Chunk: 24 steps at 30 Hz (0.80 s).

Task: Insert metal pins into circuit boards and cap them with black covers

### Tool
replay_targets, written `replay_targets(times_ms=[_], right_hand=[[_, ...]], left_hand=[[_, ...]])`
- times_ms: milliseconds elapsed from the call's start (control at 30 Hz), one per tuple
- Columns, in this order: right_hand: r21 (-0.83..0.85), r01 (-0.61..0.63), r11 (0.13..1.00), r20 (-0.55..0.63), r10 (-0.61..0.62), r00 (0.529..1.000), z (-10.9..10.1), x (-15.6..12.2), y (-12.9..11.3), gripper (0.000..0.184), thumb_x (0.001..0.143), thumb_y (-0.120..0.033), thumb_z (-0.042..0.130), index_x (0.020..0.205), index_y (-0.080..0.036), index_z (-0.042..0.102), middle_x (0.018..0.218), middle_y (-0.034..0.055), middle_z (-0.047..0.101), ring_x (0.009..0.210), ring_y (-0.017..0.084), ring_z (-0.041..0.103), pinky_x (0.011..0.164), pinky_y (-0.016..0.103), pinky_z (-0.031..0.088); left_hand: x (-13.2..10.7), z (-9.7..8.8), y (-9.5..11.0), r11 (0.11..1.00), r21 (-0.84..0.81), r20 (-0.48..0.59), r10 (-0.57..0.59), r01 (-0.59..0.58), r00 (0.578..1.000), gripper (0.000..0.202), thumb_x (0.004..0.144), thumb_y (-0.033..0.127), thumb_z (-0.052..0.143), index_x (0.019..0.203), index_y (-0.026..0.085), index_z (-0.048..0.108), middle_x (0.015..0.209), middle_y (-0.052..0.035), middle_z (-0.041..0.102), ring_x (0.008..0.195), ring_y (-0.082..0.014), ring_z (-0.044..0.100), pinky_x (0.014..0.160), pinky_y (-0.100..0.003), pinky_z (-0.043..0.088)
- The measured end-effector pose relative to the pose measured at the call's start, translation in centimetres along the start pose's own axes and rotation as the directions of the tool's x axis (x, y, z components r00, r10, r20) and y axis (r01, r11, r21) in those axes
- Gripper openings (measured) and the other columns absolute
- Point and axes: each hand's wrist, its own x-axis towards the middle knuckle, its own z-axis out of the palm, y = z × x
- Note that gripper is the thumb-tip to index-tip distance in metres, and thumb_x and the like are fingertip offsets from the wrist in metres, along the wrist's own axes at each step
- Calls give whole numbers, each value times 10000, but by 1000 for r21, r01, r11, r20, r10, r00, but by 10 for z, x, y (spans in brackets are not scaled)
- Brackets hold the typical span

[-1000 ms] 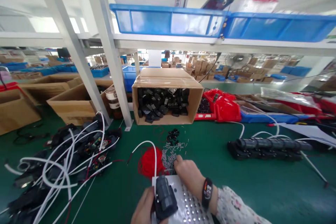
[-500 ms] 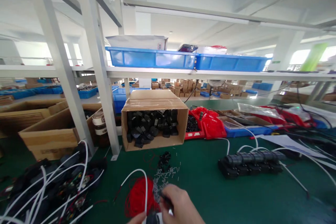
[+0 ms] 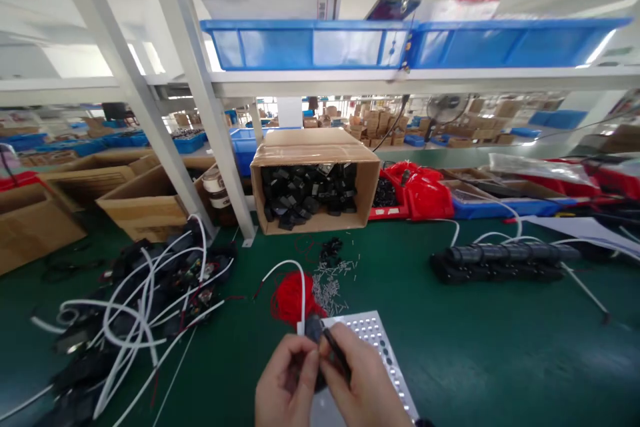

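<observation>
My left hand (image 3: pixel 287 377) is closed on a small black plastic housing (image 3: pixel 314 327), from which a white cable (image 3: pixel 303 287) arcs up and to the left. My right hand (image 3: pixel 363 373) pinches a slim black tool (image 3: pixel 337 350) against the housing; its exact kind is hard to make out. Both hands meet over a perforated metal plate (image 3: pixel 373 330). Just beyond them lie a bundle of red wire (image 3: pixel 290 300), a scatter of small metal pins (image 3: pixel 330 287) and a little heap of small black parts (image 3: pixel 331 251). My fingers cover much of the housing.
A cardboard box (image 3: pixel 315 223) of black housings lies on its side at the back. To the left is a pile of black units with white cables (image 3: pixel 145 307). A row of black units (image 3: pixel 505 263) sits right. Red bins (image 3: pixel 425 193) and a shelf post (image 3: pixel 220 153) stand behind.
My view has tilted down, bringing both hands and the metal plate further into sight. My right hand has come in close to my left, bringing the black tool to the housing.
</observation>
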Motion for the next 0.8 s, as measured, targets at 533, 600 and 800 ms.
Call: replay_targets(times_ms=[533, 600, 800], right_hand=[[98, -197, 976, 225, 171, 959, -5, 45, 87, 66, 819, -126, 473, 823, -176, 516, 790, 25, 566, 724, 166, 530, 655, 267, 414], [51, -132, 990, 227, 117, 967, -1, 45, 86, 104, 808, -81, 488, 788, -178, 521, 801, 37, 591, 774, 183, 546, 695, 277, 407], [-76, -14, 997, 192, 29, 981, 1, 34, 96, 181, 801, -24, 494, 844, -177, 581, 839, 46, 624, 790, 194, 565, 681, 275, 389]], left_hand=[[25, -22, -67, 920, 385, 30, -85, 67, 996, 257, 833, 394, 472, 723, 181, 564, 653, -24, 595, 615, -194, 572, 583, -272, 433], [24, -24, -66, 906, 424, 72, -46, 12, 996, 218, 840, 348, 458, 760, 187, 581, 726, -39, 614, 688, -208, 582, 656, -296, 439], [23, -29, -67, 870, 482, 169, 26, -105, 985, 197, 868, 277, 421, 836, 195, 597, 857, -69, 608, 808, -230, 569, 759, -342, 431]])
